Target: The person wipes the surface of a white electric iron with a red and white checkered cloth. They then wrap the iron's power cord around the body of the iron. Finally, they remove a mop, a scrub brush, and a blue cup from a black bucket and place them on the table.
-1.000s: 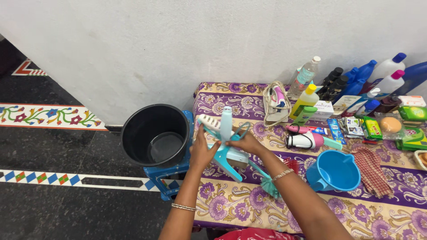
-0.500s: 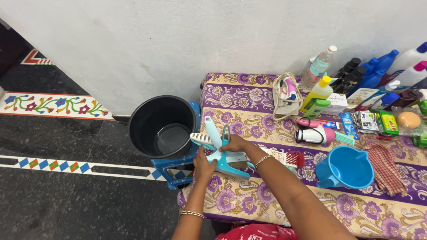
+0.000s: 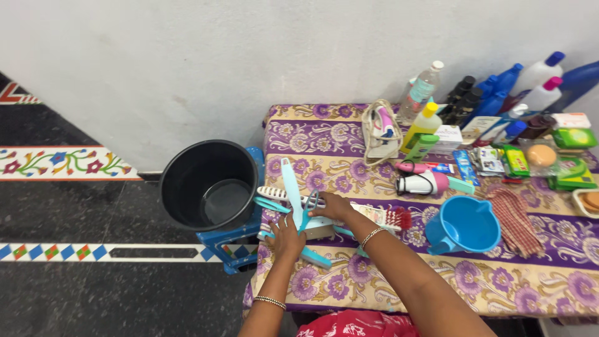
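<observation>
A bundle of light blue and white cleaning brushes (image 3: 292,198) lies at the left edge of the floral-cloth table (image 3: 324,281). My left hand (image 3: 287,237) presses on the lower blue handles of the bundle. My right hand (image 3: 331,206) grips the brushes from the right, by a blue loop handle. One long blue handle sticks up toward the bucket. A white brush with red bristles (image 3: 387,216) lies just right of my right hand.
A black bucket (image 3: 206,184) with some water stands on a blue stool (image 3: 234,240) left of the table. A blue mug (image 3: 463,224), a checked cloth (image 3: 515,221), a hair dryer (image 3: 419,183), an iron (image 3: 380,130), bottles and packets fill the table's right and back.
The brush bundle has come down from an upright hold to rest on the table edge. My left hand moved on top of the lower handles. The camera shifted slightly.
</observation>
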